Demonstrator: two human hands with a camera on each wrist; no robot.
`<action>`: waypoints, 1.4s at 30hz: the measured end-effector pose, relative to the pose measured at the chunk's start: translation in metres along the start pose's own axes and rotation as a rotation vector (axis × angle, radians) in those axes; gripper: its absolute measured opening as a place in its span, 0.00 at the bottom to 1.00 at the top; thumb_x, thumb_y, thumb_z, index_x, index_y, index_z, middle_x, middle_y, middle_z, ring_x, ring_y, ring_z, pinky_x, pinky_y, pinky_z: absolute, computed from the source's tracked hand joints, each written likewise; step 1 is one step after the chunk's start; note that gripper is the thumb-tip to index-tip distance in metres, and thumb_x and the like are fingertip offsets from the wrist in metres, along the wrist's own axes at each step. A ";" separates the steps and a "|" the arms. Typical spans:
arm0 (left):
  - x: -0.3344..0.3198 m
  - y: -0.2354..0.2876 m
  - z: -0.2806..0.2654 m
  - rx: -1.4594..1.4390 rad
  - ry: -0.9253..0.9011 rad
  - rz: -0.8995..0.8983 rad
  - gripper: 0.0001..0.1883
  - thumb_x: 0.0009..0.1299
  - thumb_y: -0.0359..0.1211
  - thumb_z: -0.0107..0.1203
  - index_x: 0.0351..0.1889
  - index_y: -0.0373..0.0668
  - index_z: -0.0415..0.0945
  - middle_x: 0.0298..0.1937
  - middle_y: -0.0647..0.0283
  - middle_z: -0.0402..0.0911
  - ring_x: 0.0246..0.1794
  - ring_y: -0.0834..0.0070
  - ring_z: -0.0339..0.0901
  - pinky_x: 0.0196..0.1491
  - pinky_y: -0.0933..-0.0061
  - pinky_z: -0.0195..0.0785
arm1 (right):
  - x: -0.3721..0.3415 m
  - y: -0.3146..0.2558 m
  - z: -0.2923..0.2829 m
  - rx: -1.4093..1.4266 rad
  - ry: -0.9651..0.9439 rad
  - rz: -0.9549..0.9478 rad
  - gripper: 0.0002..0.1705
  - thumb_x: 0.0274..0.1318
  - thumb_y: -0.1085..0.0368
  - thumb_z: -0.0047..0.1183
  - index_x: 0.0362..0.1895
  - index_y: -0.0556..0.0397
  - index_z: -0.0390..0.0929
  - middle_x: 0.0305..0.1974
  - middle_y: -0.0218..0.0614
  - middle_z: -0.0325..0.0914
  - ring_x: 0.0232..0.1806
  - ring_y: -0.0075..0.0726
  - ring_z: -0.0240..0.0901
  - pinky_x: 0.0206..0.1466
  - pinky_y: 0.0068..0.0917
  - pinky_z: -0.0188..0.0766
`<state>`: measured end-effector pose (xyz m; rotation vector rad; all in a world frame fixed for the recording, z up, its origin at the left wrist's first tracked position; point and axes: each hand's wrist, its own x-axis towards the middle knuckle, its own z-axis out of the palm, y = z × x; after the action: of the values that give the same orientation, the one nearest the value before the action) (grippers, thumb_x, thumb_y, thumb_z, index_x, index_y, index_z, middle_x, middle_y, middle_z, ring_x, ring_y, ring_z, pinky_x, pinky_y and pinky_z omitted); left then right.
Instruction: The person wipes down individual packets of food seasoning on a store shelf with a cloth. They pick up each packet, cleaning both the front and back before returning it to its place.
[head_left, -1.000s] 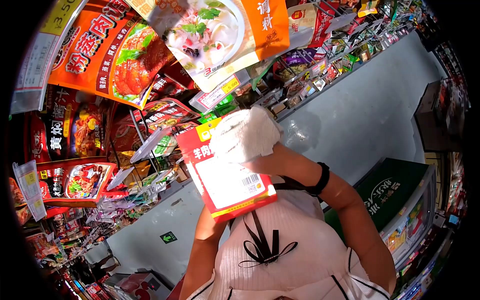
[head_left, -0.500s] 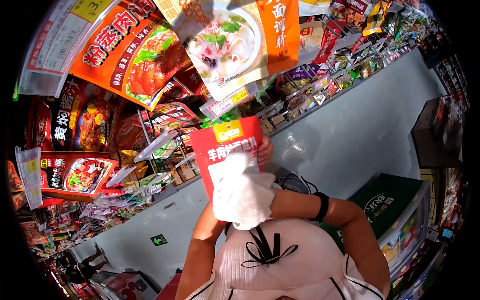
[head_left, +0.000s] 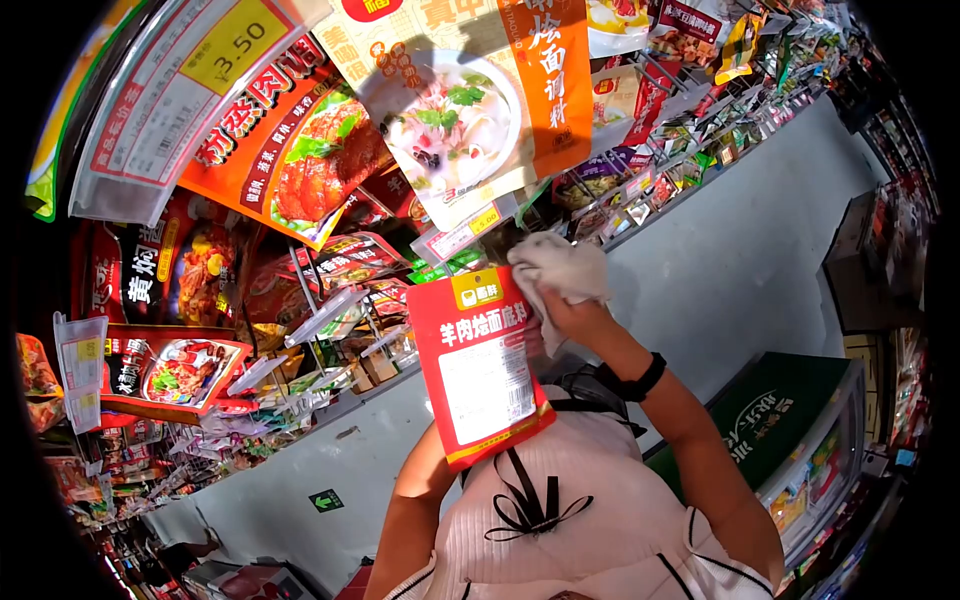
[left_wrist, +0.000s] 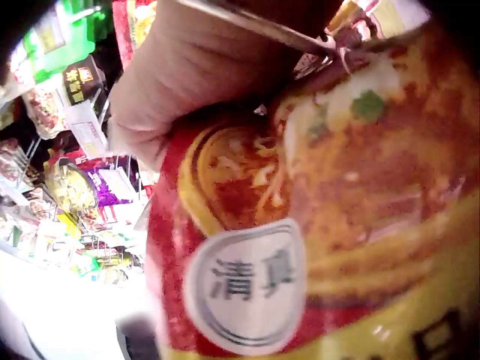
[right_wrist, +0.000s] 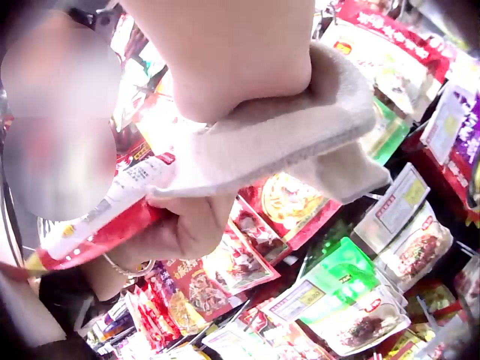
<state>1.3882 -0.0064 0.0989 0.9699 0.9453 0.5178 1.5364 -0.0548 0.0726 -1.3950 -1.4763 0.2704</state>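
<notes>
Pinching a red packet point(head_left: 485, 365) in fingers of the left hand point(left_wrist: 202, 71), before the pale top point(head_left: 570, 455) — with long axis steep, heading point(head_left: 483, 325) uppermost, tipped slightly left, barcode point(head_left: 519, 390) outward. At the packet's upper right corner, gripping a white cloth point(head_left: 560, 265) in the right hand point(head_left: 576, 318) — with fingertips hidden.

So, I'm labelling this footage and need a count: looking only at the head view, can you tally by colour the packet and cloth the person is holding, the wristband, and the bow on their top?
Red: 1, the packet
Off-white: 1, the cloth
Black: 2, the wristband and the bow
Total: 4
</notes>
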 end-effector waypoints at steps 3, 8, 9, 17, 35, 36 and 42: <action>0.031 -0.007 -0.006 0.098 0.136 0.080 0.21 0.68 0.41 0.37 0.20 0.36 0.69 0.17 0.65 0.69 0.18 0.75 0.65 0.24 0.71 0.58 | -0.024 0.014 -0.009 0.503 0.090 0.555 0.15 0.56 0.58 0.45 0.44 0.52 0.71 0.37 0.32 0.72 0.38 0.25 0.67 0.42 0.21 0.63; 0.086 -0.040 -0.043 0.119 0.302 0.193 0.23 0.69 0.41 0.36 0.17 0.33 0.68 0.13 0.65 0.69 0.16 0.79 0.63 0.22 0.71 0.56 | -0.047 0.009 -0.002 1.043 -0.125 0.873 0.20 0.55 0.53 0.47 0.46 0.54 0.69 0.42 0.27 0.70 0.41 0.18 0.63 0.44 0.20 0.62; 0.085 -0.038 -0.051 0.398 0.322 0.211 0.20 0.70 0.40 0.36 0.26 0.34 0.71 0.22 0.63 0.75 0.19 0.78 0.71 0.24 0.78 0.63 | -0.052 0.015 0.008 1.107 -0.041 0.947 0.22 0.52 0.54 0.51 0.47 0.56 0.68 0.43 0.29 0.70 0.43 0.19 0.64 0.46 0.21 0.63; 0.044 0.005 -0.030 -0.271 -0.067 0.092 0.21 0.71 0.43 0.32 0.46 0.34 0.67 0.43 0.57 0.75 0.38 0.71 0.75 0.42 0.73 0.69 | -0.022 -0.015 -0.017 0.786 -0.131 0.814 0.28 0.40 0.69 0.60 0.48 0.55 0.63 0.44 0.34 0.72 0.44 0.25 0.69 0.48 0.25 0.66; -0.011 -0.003 -0.045 -0.028 -0.047 0.160 0.15 0.58 0.25 0.55 0.44 0.35 0.71 0.41 0.63 0.76 0.38 0.79 0.73 0.41 0.78 0.66 | -0.001 -0.010 -0.032 0.669 0.428 0.549 0.14 0.56 0.60 0.46 0.40 0.58 0.70 0.35 0.28 0.72 0.36 0.19 0.67 0.37 0.17 0.65; -0.010 -0.005 -0.046 -0.037 -0.015 0.157 0.15 0.58 0.25 0.56 0.44 0.35 0.71 0.41 0.63 0.77 0.38 0.79 0.73 0.41 0.78 0.67 | -0.005 -0.014 -0.031 0.603 0.474 0.460 0.14 0.56 0.60 0.45 0.40 0.58 0.70 0.35 0.28 0.72 0.36 0.19 0.67 0.37 0.16 0.65; -0.009 -0.004 -0.037 -0.077 0.030 0.182 0.13 0.60 0.27 0.54 0.43 0.34 0.72 0.41 0.62 0.77 0.37 0.80 0.73 0.40 0.78 0.66 | -0.036 -0.048 -0.014 0.023 -0.371 0.120 0.23 0.49 0.59 0.50 0.49 0.57 0.66 0.47 0.45 0.67 0.52 0.46 0.61 0.56 0.37 0.55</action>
<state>1.3520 0.0020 0.0902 0.9857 0.8612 0.7190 1.5107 -0.1052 0.0962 -1.4711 -1.6823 0.6483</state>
